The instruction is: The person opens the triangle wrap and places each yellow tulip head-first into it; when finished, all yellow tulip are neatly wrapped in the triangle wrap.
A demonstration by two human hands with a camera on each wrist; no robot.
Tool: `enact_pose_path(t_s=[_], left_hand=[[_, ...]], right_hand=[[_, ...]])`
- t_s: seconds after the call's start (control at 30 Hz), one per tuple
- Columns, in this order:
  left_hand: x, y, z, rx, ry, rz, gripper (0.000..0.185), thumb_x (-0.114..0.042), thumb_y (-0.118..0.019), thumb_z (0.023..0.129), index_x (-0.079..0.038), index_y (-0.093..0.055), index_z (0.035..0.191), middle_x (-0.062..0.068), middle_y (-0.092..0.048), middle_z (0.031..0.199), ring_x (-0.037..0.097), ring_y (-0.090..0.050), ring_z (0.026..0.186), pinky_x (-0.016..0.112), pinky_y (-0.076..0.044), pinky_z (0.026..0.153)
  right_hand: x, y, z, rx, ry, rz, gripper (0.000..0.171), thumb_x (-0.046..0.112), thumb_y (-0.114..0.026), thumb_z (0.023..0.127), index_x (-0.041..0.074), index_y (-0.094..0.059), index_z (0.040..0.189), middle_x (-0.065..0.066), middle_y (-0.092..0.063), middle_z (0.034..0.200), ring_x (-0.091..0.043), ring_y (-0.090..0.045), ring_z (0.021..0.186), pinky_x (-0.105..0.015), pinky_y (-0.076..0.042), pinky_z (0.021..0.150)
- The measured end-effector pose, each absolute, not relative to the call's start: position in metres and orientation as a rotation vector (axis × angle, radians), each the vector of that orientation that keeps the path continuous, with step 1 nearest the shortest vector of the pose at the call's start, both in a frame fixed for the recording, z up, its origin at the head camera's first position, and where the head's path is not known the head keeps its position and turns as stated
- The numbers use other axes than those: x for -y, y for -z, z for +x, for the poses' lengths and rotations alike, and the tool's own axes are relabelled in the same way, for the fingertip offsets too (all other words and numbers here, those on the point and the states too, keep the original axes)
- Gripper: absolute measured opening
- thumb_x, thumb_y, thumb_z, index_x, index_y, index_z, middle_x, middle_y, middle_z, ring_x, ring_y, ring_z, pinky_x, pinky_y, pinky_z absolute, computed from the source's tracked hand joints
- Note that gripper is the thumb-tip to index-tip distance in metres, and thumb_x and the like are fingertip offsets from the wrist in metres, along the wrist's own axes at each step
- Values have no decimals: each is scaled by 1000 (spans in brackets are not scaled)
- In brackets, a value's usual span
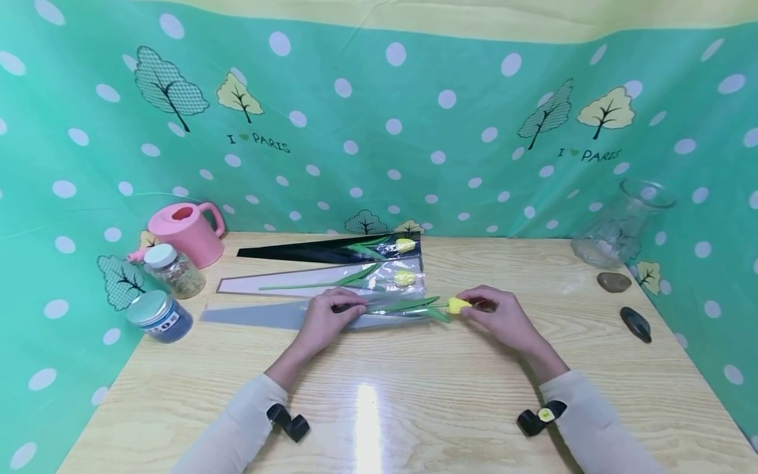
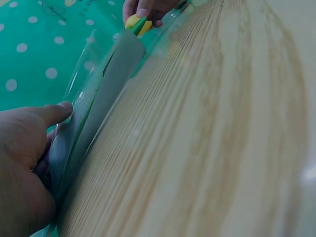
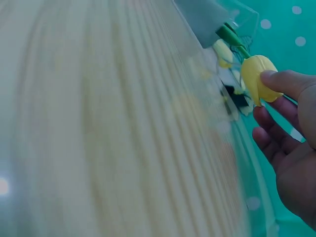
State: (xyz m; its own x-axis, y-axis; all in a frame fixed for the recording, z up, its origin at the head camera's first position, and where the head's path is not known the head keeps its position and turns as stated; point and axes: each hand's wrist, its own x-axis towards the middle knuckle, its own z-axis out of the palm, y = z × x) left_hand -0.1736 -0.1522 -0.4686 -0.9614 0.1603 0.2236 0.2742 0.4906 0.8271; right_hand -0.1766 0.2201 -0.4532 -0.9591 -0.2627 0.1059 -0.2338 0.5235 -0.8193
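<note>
A grey flower sleeve (image 1: pixel 260 315) lies on the wooden table (image 1: pixel 414 395), nearest to me. My left hand (image 1: pixel 343 308) pinches the sleeve about halfway along; in the left wrist view its thumb (image 2: pixel 57 111) lies on the clear film of the sleeve (image 2: pixel 116 69). A yellow tulip (image 1: pixel 457 305) with a green stem and leaves sticks out of the sleeve's wide end. My right hand (image 1: pixel 472 311) pinches the bud, and in the right wrist view the bud (image 3: pixel 256 74) sits under its thumb. Behind lie a clear sleeve (image 1: pixel 331 283) and a black sleeve (image 1: pixel 320 250), each holding a yellow tulip.
At the left stand a pink watering can (image 1: pixel 186 232), a jar with a cream lid (image 1: pixel 174 270) and a blue jar (image 1: pixel 160 317). A glass vase (image 1: pixel 622 224), a brown stone (image 1: pixel 614 282) and a dark stone (image 1: pixel 635 324) are at the right. Green dotted cloth walls surround the table.
</note>
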Motion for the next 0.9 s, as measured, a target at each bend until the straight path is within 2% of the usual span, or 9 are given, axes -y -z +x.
enact_pose_path(t_s=[0.37,0.53,0.9], left_hand=[[157,469,-175,2626,1488,-366,13,-26,-80,92,-23,-83,104,-6,-77,109,16,-68,113,35,-54,100],[158,470,-175,2628,1487,-374,13,-26,-80,92,-25,-83,104,-7,-77,109,16,-68,112,32,-53,97],[155,466,-174,2627,1526,-404,12,-25,-80,91,-24,-83,103,-7,-78,107,16,-68,111,28,-53,94]], right_hand=[[-203,451,-176,-2685,1491,-451,26,16,-79,92,17,-76,118,-3,-73,116,-18,-66,101,-21,-56,86],[-196,456,-179,-2671,1518,-472,27,16,-80,91,13,-76,118,-7,-74,114,-17,-67,99,-21,-56,85],[-173,457,-181,-2600,1553,-459,27,13,-81,89,13,-77,116,-7,-76,112,-17,-70,97,-20,-58,85]])
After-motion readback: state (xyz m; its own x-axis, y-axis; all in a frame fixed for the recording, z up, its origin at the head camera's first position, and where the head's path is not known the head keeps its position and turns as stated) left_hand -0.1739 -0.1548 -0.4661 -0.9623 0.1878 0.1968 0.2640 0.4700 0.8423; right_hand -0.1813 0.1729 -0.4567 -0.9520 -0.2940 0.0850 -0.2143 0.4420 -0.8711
